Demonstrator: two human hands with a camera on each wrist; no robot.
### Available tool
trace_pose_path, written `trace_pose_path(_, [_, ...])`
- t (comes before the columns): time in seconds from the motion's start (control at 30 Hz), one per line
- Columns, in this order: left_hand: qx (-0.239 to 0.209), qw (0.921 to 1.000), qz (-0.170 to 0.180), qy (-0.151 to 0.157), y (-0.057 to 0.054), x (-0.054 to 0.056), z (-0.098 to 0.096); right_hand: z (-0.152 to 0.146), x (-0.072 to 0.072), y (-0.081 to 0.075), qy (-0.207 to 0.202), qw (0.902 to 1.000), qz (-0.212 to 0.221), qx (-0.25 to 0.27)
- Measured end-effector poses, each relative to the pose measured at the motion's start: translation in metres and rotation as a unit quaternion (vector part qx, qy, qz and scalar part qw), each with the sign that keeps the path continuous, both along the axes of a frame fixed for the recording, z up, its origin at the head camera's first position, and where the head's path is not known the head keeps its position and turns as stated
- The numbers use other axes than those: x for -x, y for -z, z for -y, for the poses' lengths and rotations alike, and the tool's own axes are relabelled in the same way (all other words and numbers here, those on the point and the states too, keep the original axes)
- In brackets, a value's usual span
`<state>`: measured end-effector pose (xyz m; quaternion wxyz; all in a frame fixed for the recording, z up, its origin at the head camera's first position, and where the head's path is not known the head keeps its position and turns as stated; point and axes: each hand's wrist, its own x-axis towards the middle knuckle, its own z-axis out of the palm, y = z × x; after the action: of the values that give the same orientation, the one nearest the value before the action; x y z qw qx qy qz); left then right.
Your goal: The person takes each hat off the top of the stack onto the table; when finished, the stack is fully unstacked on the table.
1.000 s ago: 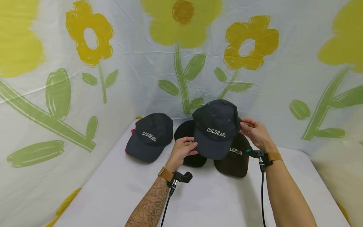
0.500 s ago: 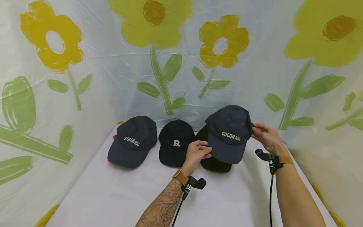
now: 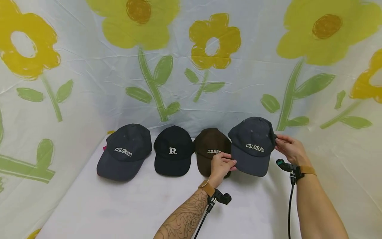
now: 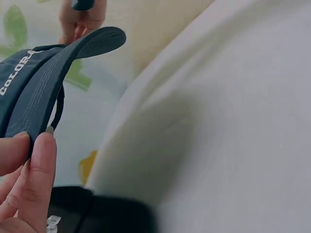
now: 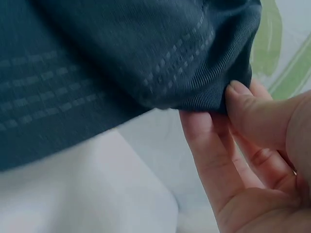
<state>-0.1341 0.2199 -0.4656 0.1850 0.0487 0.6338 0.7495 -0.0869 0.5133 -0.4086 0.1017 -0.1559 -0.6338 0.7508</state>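
Both hands hold a dark blue cap (image 3: 253, 146) with white COLORADO lettering, raised over the right part of the white table. My left hand (image 3: 221, 166) pinches the left edge of its brim between thumb and fingers, as the left wrist view shows on the brim (image 4: 36, 104). At the cap's right side my right hand (image 3: 290, 149) pinches the fabric near the back edge, seen close in the right wrist view on the cap cloth (image 5: 209, 82). Behind the left hand sits a brown cap (image 3: 210, 142), its lettering partly covered by the fingers.
A black cap (image 3: 173, 152) with a white R stands left of the brown one. Farther left lies another dark blue COLORADO cap (image 3: 125, 152), something pink showing at its edge. A flower-printed cloth (image 3: 185, 109) hangs behind the white table (image 3: 125, 212).
Both hands have carried the blue cap rightward, past the black and brown caps, which now show more fully. The head view has turned to the right. The grip looks the same.
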Motion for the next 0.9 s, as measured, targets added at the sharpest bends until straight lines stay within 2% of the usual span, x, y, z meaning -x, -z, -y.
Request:
trace_pose_path(0.2, [-0.010,0.9997,0.019,-0.013,0.012,-0.010,-0.029,-0.011,-0.004,0.008,0.061,0.9978,0.023,0.007])
trace_pose_path(0.33, [0.003,0.9994,0.026,-0.024,0.020,-0.016,-0.045,-0.017,-0.005,0.017,0.100,0.9940,0.045,-0.003])
trace_pose_path(0.5, [0.033,0.9982,0.037,-0.033,0.030,-0.021,-0.059,-0.022,-0.006,0.032,0.105,0.9925,0.063,0.003])
trace_pose_path(0.73, [0.059,0.9973,0.019,-0.040,0.040,-0.026,-0.077,-0.023,-0.007,0.049,0.109,0.9904,0.075,0.039])
trace_pose_path(0.9, [0.079,0.9955,0.013,-0.052,0.044,-0.025,-0.086,-0.025,-0.004,0.055,0.122,0.9900,0.066,0.025])
